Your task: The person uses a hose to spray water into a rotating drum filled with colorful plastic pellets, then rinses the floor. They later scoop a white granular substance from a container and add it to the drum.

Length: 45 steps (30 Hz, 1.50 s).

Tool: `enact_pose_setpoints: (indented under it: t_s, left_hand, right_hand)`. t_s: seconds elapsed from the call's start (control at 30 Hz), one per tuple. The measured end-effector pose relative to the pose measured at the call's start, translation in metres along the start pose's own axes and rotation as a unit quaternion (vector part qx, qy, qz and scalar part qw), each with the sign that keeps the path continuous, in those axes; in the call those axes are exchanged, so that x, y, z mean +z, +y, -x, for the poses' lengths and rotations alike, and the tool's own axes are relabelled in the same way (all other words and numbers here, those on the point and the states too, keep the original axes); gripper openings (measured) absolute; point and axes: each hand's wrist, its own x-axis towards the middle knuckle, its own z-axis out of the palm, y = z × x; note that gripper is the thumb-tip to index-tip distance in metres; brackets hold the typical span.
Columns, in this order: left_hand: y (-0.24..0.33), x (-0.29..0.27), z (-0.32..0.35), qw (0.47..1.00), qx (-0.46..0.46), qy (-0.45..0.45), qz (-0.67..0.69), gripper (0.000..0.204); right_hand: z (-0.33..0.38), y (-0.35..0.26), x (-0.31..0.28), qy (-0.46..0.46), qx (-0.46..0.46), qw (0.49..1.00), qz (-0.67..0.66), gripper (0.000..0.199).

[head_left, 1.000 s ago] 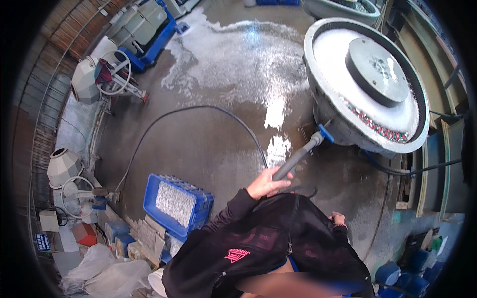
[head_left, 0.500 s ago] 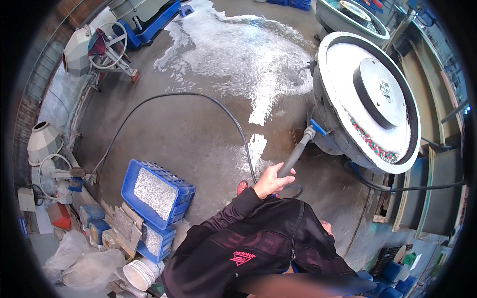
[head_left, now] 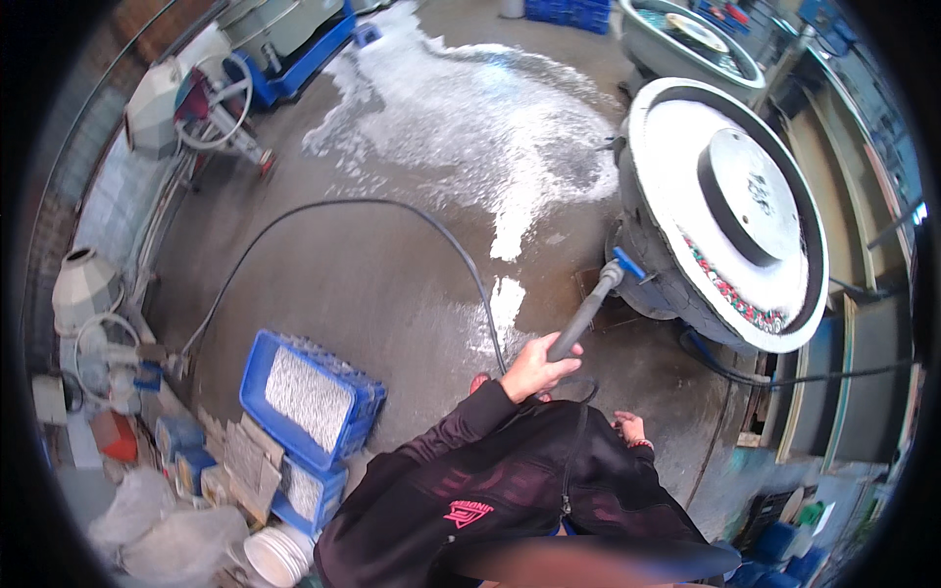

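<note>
Left hand [head_left: 542, 369] wraps snugly around the lower end of a smooth gray pipe [head_left: 585, 318], which slants up to the right to a blue lever handle [head_left: 628, 263] at the side of a round finishing bowl [head_left: 642, 147]. Scanning left to right from my remote seat, I pick out pale, faceted mixer drums [head_left: 86, 291] with round handwheels [head_left: 212, 102]. Next come a ribbed white plastic bucket [head_left: 277, 556] and a blue plastic crate [head_left: 255, 377] full of whitish pellets [head_left: 306, 394]. One thin black hose [head_left: 363, 202] arcs over the wet floor [head_left: 333, 284], below lacy white foam [head_left: 470, 113]. On the dark zipped jacket [head_left: 549, 461], I see a pink angular logo [head_left: 469, 513] with small lettering. Right hand [head_left: 632, 428] is beside the jacket, fingers loosely bent, and I see nothing in its grasp. Farther right, the bowl's thick gray rim encloses white suds [head_left: 676, 186], coarse red, green and white pieces [head_left: 730, 289], and a flat metal hub [head_left: 753, 186] whose dark markings I cannot read.
</note>
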Motion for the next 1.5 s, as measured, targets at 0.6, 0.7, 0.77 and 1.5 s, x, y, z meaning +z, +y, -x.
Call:
enact_pose_setpoints:
  t_s: [0.6,0.7,0.77,1.5]
  left_hand:
    - [0.007,0.019,-0.014,0.998,-0.028,0.062,0.001,0.016]
    - [0.002,0.023,-0.018,0.997,-0.042,0.06,-0.002,0.015]
    - [0.0,0.025,-0.019,0.998,-0.034,0.053,-0.011,0.015]
    - [-0.011,0.053,-0.011,0.997,-0.031,0.069,-0.022,0.014]
  right_hand:
    - [0.003,0.069,-0.008,0.092,0.073,0.988,-0.098,0.03]
    - [0.004,0.067,-0.018,0.101,0.069,0.987,-0.105,0.028]
    - [0.007,0.066,-0.023,0.113,0.077,0.985,-0.108,0.027]
    - [0.025,0.074,-0.039,0.111,0.077,0.987,-0.086,0.028]
